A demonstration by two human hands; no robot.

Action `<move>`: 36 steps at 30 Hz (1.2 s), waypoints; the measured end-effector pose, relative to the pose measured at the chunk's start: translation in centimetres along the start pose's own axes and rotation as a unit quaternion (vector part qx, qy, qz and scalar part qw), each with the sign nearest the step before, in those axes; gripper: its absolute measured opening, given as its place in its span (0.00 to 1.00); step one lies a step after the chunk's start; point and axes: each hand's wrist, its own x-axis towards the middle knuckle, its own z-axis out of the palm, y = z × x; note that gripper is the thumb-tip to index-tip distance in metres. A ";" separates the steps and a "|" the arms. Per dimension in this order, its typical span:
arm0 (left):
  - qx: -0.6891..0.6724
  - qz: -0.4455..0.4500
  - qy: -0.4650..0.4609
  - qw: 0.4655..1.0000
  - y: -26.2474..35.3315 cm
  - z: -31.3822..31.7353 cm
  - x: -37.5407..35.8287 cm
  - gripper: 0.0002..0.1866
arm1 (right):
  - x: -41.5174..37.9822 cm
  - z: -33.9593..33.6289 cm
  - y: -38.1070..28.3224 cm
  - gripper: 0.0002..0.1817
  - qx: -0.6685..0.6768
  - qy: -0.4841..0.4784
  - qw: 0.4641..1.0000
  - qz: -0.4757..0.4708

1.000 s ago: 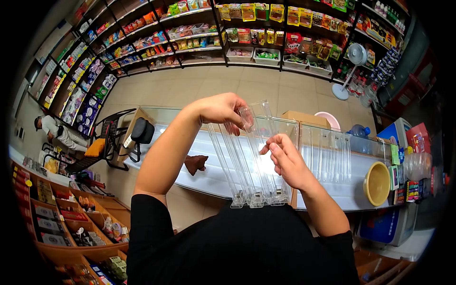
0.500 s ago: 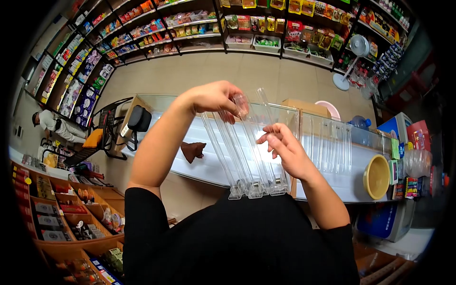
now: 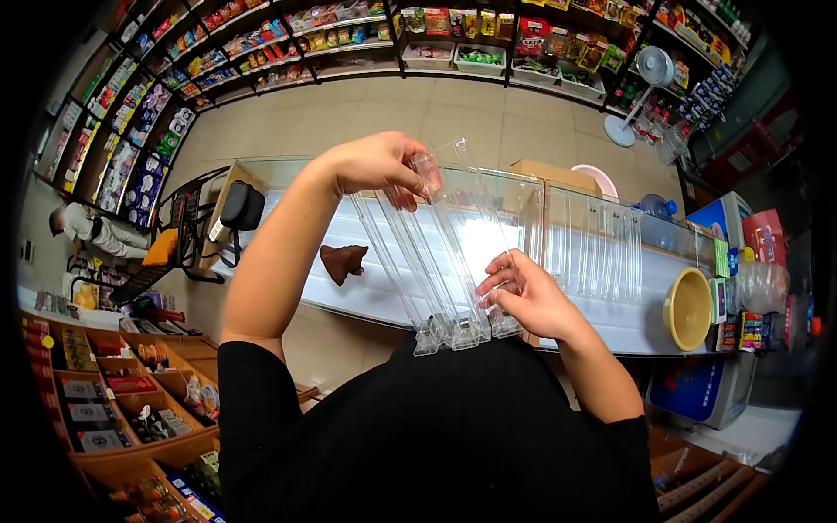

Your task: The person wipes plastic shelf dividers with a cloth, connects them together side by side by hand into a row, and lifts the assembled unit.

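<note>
Several long clear plastic pusher trays (image 3: pixel 408 261) slant in front of my body, their lower ends with small metal parts against my black shirt. My left hand (image 3: pixel 380 167) is closed around their upper ends, fingers curled over the top. At the right side, the fingers of my right hand (image 3: pixel 534 298) are bent around the lower part of the rightmost tray (image 3: pixel 478 196), whose top leans apart from the others. A brown crumpled piece (image 3: pixel 343 261) lies on the glass counter (image 3: pixel 366 292), left of the trays.
More clear trays (image 3: pixel 597 248) lie in a row on the counter's right part. Beyond them are a yellow bowl (image 3: pixel 688 309), a blue water jug (image 3: pixel 656 207) and a cardboard box (image 3: pixel 558 179). A black bag (image 3: pixel 242 207) sits at the left end. A person (image 3: pixel 100 228) bends over far left.
My right hand has moved down along the rightmost tray, and its fingers have closed in on it. My left hand keeps its grip on the upper ends. The view has shifted slightly.
</note>
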 end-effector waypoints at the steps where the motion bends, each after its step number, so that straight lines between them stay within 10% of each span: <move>1: -0.002 0.001 -0.002 1.000 0.0 0.0 0.0 0.11 | 0.1 0.0 0.0 0.17 0.000 0.000 1.000 0.000; 21: 0.031 0.001 0.043 0.999 0.9 0.7 -0.8 0.08 | -0.1 0.8 -2.4 0.39 -0.114 0.011 0.993 0.017; 36: 0.023 -0.021 0.018 0.999 0.4 0.4 -0.2 0.09 | 0.0 0.9 -1.1 0.35 -0.078 0.020 0.996 0.038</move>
